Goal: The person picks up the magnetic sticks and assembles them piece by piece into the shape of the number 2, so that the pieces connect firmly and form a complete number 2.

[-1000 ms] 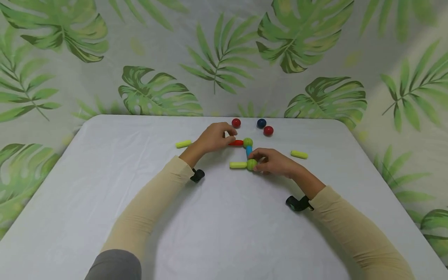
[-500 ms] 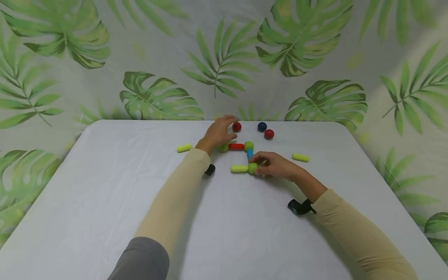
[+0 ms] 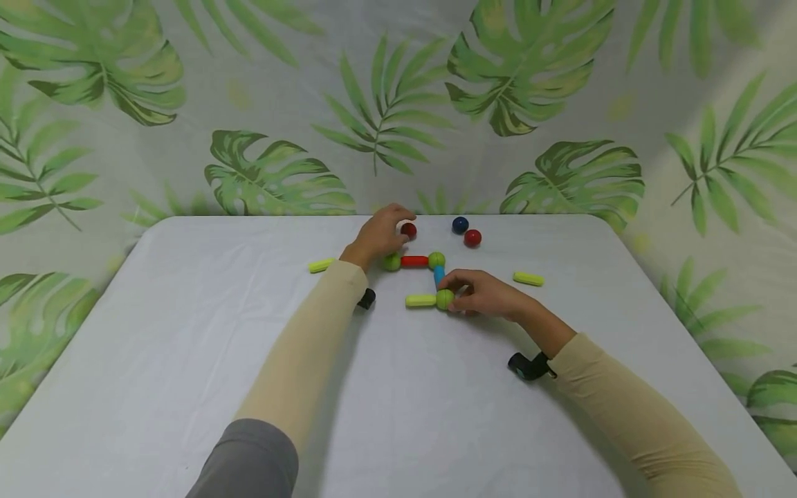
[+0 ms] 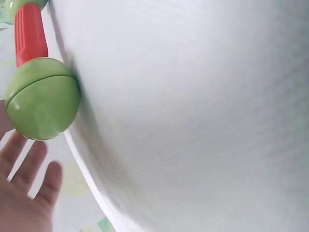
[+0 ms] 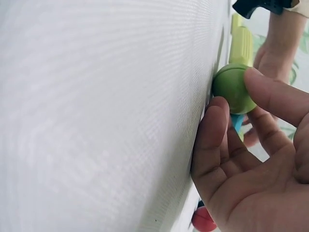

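Head view: I find left hand (image 3: 377, 235) around red ball (image 3: 409, 229), fingers apart; ball judged light, hard, rollable, best gripped across its sides. Right hand (image 3: 486, 293) pinches green ball (image 3: 445, 299).

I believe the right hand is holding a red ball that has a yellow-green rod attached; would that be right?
Not quite: the ball is green, as the right wrist view shows. The right hand does hold it, and the yellow-green rod is attached.

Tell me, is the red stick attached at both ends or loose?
Attached at both ends, it appears: the head view shows the red stick running between two green balls, with no gap visible.
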Tool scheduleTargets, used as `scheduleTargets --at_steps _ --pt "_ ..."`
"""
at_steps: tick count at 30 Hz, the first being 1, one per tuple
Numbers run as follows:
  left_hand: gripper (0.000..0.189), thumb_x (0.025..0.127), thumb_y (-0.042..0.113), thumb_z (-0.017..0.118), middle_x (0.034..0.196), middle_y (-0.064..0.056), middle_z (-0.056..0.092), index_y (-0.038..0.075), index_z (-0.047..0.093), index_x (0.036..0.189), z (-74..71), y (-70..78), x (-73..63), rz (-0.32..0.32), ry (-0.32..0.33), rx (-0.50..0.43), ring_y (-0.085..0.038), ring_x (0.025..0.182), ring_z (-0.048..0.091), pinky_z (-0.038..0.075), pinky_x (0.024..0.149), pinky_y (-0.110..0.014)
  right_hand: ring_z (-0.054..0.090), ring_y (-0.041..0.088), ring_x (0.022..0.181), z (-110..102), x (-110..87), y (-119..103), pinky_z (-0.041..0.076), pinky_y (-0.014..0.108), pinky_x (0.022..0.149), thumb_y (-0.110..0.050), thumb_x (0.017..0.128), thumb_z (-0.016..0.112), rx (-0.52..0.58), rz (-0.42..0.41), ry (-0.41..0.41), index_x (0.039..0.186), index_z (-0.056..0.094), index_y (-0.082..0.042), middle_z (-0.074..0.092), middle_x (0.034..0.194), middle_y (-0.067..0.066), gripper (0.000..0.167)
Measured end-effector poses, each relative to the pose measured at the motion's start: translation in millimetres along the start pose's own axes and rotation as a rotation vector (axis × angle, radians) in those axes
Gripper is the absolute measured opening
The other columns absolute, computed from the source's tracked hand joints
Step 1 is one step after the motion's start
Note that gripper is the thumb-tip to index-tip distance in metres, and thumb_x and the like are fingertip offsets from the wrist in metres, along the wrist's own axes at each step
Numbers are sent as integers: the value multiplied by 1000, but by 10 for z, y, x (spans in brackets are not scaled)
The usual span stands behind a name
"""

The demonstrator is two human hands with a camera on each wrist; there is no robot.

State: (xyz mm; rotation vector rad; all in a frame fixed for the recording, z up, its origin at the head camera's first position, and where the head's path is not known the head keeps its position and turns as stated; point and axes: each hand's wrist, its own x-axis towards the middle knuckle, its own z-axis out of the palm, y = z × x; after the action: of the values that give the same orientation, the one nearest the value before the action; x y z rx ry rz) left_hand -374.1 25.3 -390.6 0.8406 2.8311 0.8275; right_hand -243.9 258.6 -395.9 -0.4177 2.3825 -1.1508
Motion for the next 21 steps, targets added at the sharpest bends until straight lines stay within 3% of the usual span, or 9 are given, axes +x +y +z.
scheduleTargets --at_steps 6,21 --pt "44 96 6 55 143 -9 55 11 57 139 23 9 12 -35 -78 -2 -26 126 52 42 112 -39 57 21 93 0 -14 -14 53 30 77 -10 93 66 8 -5 4 128 58 -7 58 121 16 36" --pt "41 94 5 56 138 -9 60 12 61 134 37 12 -52 -72 -41 -43 -26 122 54 43 110 -39 56 22 93 -1 -7 -19 54 30 77 -9 93 66 -4 5 11 128 59 -9 58 119 15 36"
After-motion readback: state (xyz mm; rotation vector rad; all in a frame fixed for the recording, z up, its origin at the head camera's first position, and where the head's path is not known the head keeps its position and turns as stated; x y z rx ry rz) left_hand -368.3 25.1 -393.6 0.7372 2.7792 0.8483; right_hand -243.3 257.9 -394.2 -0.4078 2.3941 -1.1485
